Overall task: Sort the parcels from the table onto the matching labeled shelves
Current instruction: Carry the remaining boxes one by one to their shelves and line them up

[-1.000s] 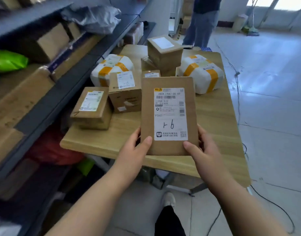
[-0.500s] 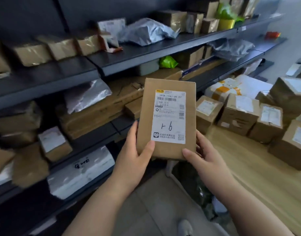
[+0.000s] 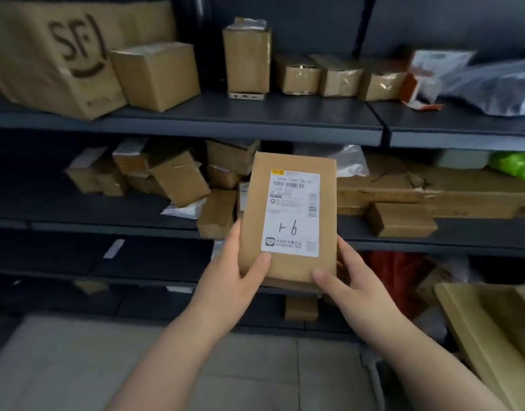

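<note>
A flat brown cardboard parcel (image 3: 288, 215) stands upright in front of me, its white label with a handwritten "1-6" facing me. My left hand (image 3: 234, 280) grips its lower left edge, thumb on the front. My right hand (image 3: 347, 283) grips the lower right corner the same way. Behind the parcel runs a dark shelf unit: the upper shelf (image 3: 255, 126) and the middle shelf (image 3: 92, 226) both carry several brown boxes. Any shelf labels are too blurred to read.
A large SF-marked carton (image 3: 47, 57) fills the upper shelf's left end. A grey poly bag (image 3: 492, 87) lies at the upper right. A long flat carton (image 3: 433, 191) and a green bag (image 3: 513, 164) sit on the middle shelf. The wooden table's corner (image 3: 478, 327) shows at lower right.
My view has swung left from the table to face the shelves squarely. Both hands keep the same hold on the parcel, which stays upright.
</note>
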### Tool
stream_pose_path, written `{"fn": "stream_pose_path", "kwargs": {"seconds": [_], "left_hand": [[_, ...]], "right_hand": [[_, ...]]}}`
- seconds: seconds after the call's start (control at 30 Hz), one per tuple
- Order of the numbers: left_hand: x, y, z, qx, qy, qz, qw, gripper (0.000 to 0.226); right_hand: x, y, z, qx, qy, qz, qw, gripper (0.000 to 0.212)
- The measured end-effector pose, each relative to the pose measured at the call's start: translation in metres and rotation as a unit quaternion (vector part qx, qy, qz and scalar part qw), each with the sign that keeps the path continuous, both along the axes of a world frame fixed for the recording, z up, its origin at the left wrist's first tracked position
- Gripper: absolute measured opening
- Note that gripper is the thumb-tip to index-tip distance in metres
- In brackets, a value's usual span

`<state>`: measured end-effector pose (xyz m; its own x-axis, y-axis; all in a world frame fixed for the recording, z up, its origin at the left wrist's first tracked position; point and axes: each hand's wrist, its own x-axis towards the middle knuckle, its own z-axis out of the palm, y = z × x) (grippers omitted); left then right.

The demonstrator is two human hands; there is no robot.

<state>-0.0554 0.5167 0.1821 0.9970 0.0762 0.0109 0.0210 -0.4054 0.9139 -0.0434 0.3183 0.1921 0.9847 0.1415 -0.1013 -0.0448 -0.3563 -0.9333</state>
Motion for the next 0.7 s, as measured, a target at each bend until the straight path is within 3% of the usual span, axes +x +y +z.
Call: {"fn": "stream_pose_path", "kwargs": {"seconds": [0.13, 0.33, 0.57, 0.7], "left_hand": [[-0.025, 0.018, -0.002, 0.004, -0.021, 0.112, 0.994, 0.063], [-0.07, 0.031, -0.008, -0.017, -0.032, 0.307, 0.951, 0.08], [-0.173, 0.041, -0.006, -0.036, -0.032, 0.468, 0.882, 0.078], [-0.237, 0.069, 0.0, -0.059, -0.072, 0.564, 0.821, 0.079]], "right_hand": [[0.014, 0.017, 0.001, -0.014, -0.005, 0.128, 0.992, 0.076], [0.027, 0.045, 0.007, -0.023, -0.023, 0.304, 0.952, 0.08], [-0.011, 0.123, -0.001, -0.003, -0.025, 0.492, 0.87, 0.085], [-0.054, 0.184, 0.007, -0.003, -0.05, 0.58, 0.813, 0.09]]}}
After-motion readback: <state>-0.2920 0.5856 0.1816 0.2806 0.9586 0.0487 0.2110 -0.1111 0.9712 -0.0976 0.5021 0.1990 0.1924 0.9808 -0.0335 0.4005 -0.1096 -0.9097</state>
